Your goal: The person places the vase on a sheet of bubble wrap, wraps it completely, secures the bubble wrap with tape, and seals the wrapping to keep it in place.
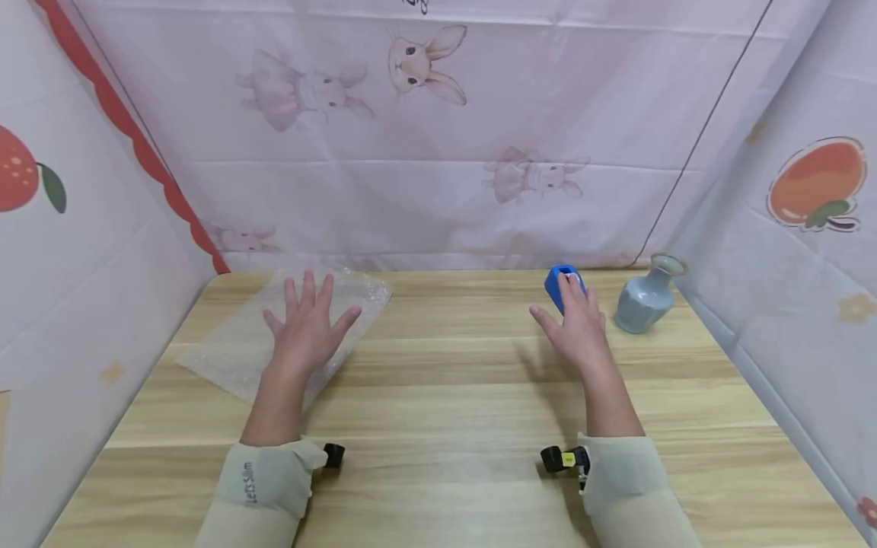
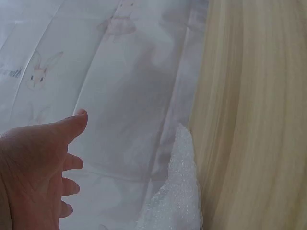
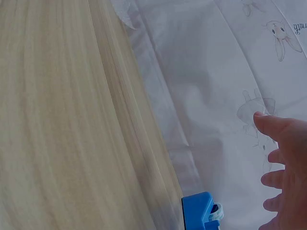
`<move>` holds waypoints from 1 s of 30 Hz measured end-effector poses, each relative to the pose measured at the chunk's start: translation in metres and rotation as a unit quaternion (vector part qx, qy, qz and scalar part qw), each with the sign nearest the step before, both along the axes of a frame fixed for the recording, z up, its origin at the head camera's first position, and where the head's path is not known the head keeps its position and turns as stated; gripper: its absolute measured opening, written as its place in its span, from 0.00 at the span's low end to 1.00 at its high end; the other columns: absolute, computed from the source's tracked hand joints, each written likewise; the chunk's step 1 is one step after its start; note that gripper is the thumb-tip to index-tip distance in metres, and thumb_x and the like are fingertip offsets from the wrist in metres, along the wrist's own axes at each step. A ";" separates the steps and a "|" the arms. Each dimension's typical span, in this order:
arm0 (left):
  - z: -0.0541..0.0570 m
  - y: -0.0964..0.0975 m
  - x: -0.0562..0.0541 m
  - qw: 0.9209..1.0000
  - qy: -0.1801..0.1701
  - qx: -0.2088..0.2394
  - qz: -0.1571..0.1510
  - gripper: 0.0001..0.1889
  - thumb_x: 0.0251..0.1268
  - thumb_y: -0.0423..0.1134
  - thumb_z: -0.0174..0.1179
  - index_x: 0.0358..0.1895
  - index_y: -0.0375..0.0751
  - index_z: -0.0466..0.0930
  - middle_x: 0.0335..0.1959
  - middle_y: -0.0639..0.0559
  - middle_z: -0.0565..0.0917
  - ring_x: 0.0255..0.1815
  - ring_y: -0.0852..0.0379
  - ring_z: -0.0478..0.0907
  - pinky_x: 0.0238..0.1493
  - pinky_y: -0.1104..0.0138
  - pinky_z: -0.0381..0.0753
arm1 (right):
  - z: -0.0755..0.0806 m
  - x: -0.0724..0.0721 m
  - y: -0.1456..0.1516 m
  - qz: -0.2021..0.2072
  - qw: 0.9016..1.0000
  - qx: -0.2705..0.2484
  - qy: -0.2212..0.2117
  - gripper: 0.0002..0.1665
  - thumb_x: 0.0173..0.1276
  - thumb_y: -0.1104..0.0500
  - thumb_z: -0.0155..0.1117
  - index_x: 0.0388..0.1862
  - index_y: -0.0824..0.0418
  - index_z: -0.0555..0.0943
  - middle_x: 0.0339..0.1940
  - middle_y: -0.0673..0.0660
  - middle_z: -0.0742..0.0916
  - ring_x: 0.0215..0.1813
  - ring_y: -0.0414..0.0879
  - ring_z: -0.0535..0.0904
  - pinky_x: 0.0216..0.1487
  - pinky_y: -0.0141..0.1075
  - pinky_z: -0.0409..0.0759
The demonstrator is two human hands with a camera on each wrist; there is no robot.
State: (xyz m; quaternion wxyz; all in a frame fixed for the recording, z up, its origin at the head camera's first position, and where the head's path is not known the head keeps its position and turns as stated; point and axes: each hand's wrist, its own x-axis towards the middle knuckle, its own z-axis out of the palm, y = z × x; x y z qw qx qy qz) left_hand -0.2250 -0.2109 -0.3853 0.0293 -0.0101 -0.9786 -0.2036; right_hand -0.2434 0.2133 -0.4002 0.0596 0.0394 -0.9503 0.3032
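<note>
The left hand point(image 1: 306, 329) hovered with fingers spread over the bubble wrap sheet point(image 1: 240, 346) on the tabletop point(image 1: 452, 396). The right hand point(image 1: 578, 323), fingers relaxed, reached the blue tape dispenser point(image 1: 558, 278) beside a pale blue vase point(image 1: 642, 298).

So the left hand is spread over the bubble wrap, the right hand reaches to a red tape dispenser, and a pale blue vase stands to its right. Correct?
Not quite: the tape dispenser is blue, not red, as the head and right wrist views show. The rest holds: the left hand is spread over the bubble wrap, the right hand reaches to the dispenser, and the pale blue vase stands right of it.
</note>
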 end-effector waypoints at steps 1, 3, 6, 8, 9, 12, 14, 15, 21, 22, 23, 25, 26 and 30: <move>0.000 0.000 0.000 1.000 -0.002 -0.003 -0.002 0.47 0.68 0.72 0.39 0.80 0.48 0.36 0.80 0.43 0.25 0.76 0.40 0.13 0.59 0.23 0.23 | 0.000 0.000 0.000 0.001 1.000 0.001 0.000 0.51 0.72 0.34 0.52 0.82 0.55 0.43 0.82 0.62 0.46 0.80 0.66 0.33 0.67 0.74 0.38; 0.000 -0.002 0.000 1.000 -0.008 -0.009 -0.004 0.48 0.68 0.72 0.39 0.80 0.48 0.36 0.80 0.42 0.25 0.76 0.39 0.13 0.59 0.23 0.23 | 0.000 0.001 -0.001 0.003 1.000 0.002 -0.003 0.52 0.72 0.34 0.52 0.82 0.55 0.43 0.82 0.62 0.45 0.80 0.66 0.32 0.67 0.74 0.37; -0.001 -0.006 -0.001 1.000 -0.020 -0.018 -0.007 0.47 0.69 0.72 0.40 0.80 0.48 0.37 0.80 0.41 0.26 0.77 0.38 0.15 0.60 0.23 0.25 | -0.001 0.003 -0.002 0.007 1.000 0.000 -0.008 0.52 0.72 0.34 0.51 0.82 0.56 0.42 0.82 0.62 0.45 0.80 0.66 0.31 0.68 0.73 0.36; -0.003 -0.009 -0.002 0.999 -0.034 -0.022 -0.011 0.47 0.69 0.71 0.41 0.80 0.48 0.37 0.80 0.40 0.27 0.77 0.36 0.17 0.61 0.24 0.27 | -0.002 0.005 -0.003 0.007 1.000 0.000 -0.008 0.53 0.71 0.33 0.51 0.82 0.56 0.43 0.82 0.63 0.45 0.80 0.66 0.31 0.69 0.72 0.37; -0.003 -0.010 -0.003 0.999 -0.043 -0.023 -0.012 0.46 0.70 0.70 0.42 0.80 0.48 0.37 0.80 0.39 0.28 0.77 0.36 0.17 0.61 0.24 0.29 | -0.002 0.005 -0.004 0.009 1.000 0.000 -0.008 0.53 0.71 0.33 0.51 0.81 0.57 0.43 0.82 0.63 0.46 0.80 0.67 0.31 0.69 0.72 0.37; -0.006 -0.016 -0.004 0.997 -0.076 -0.026 -0.014 0.45 0.71 0.67 0.43 0.80 0.47 0.38 0.80 0.37 0.30 0.77 0.33 0.21 0.62 0.24 0.33 | -0.004 0.007 -0.006 0.012 1.000 0.001 -0.009 0.53 0.71 0.32 0.50 0.82 0.56 0.43 0.82 0.61 0.46 0.80 0.67 0.32 0.70 0.72 0.37; -0.008 -0.019 -0.002 0.995 -0.101 -0.026 -0.012 0.45 0.72 0.65 0.44 0.80 0.44 0.39 0.80 0.34 0.33 0.77 0.30 0.24 0.62 0.24 0.36 | -0.006 0.007 -0.009 0.017 1.000 -0.003 -0.014 0.53 0.71 0.31 0.50 0.82 0.55 0.43 0.82 0.60 0.45 0.80 0.67 0.31 0.69 0.72 0.37; -0.009 -0.021 -0.001 0.993 -0.114 -0.025 -0.010 0.44 0.73 0.64 0.45 0.80 0.43 0.40 0.79 0.33 0.34 0.77 0.29 0.25 0.62 0.23 0.37 | -0.006 0.007 -0.010 0.019 1.000 -0.006 -0.017 0.53 0.71 0.31 0.50 0.82 0.55 0.43 0.82 0.60 0.45 0.80 0.67 0.31 0.69 0.72 0.37; -0.020 -0.028 0.006 0.982 -0.185 -0.044 -0.015 0.41 0.75 0.61 0.43 0.79 0.37 0.44 0.77 0.26 0.40 0.75 0.23 0.36 0.59 0.23 0.47 | -0.007 0.005 -0.024 0.036 0.999 -0.012 -0.026 0.51 0.72 0.34 0.53 0.82 0.55 0.45 0.82 0.60 0.48 0.80 0.67 0.34 0.71 0.69 0.41; -0.022 -0.028 0.006 0.981 -0.189 -0.046 -0.018 0.41 0.75 0.61 0.43 0.78 0.36 0.45 0.77 0.25 0.41 0.75 0.22 0.38 0.60 0.24 0.49 | -0.008 0.005 -0.027 0.039 0.999 -0.013 -0.025 0.51 0.71 0.34 0.53 0.81 0.55 0.46 0.82 0.60 0.49 0.80 0.67 0.35 0.72 0.69 0.41; -0.024 -0.029 0.006 0.980 -0.191 -0.044 -0.020 0.41 0.75 0.60 0.43 0.78 0.36 0.46 0.77 0.25 0.42 0.74 0.22 0.40 0.61 0.25 0.50 | -0.008 0.004 -0.030 0.043 0.999 -0.014 -0.023 0.51 0.71 0.35 0.54 0.81 0.56 0.47 0.82 0.60 0.50 0.80 0.67 0.35 0.72 0.68 0.41; -0.028 -0.029 0.005 0.980 -0.191 -0.043 -0.026 0.39 0.75 0.59 0.44 0.77 0.34 0.49 0.76 0.24 0.47 0.73 0.22 0.45 0.63 0.29 0.54 | -0.008 0.004 -0.035 0.052 0.998 -0.014 -0.017 0.50 0.71 0.35 0.54 0.81 0.57 0.48 0.82 0.60 0.53 0.80 0.67 0.37 0.73 0.67 0.43; -0.030 -0.029 0.005 0.980 -0.189 -0.045 -0.030 0.39 0.75 0.58 0.44 0.77 0.34 0.51 0.75 0.24 0.50 0.72 0.21 0.47 0.64 0.30 0.56 | -0.008 0.004 -0.038 0.056 0.998 -0.014 -0.013 0.50 0.71 0.36 0.55 0.81 0.58 0.49 0.81 0.61 0.54 0.80 0.66 0.38 0.73 0.66 0.44; -0.035 -0.026 0.005 0.980 -0.183 -0.063 -0.037 0.36 0.75 0.56 0.47 0.74 0.34 0.58 0.70 0.24 0.60 0.67 0.23 0.57 0.59 0.35 0.65 | -0.008 0.003 -0.051 0.078 0.997 -0.019 -0.005 0.48 0.71 0.39 0.57 0.80 0.60 0.53 0.80 0.62 0.59 0.80 0.64 0.44 0.75 0.61 0.49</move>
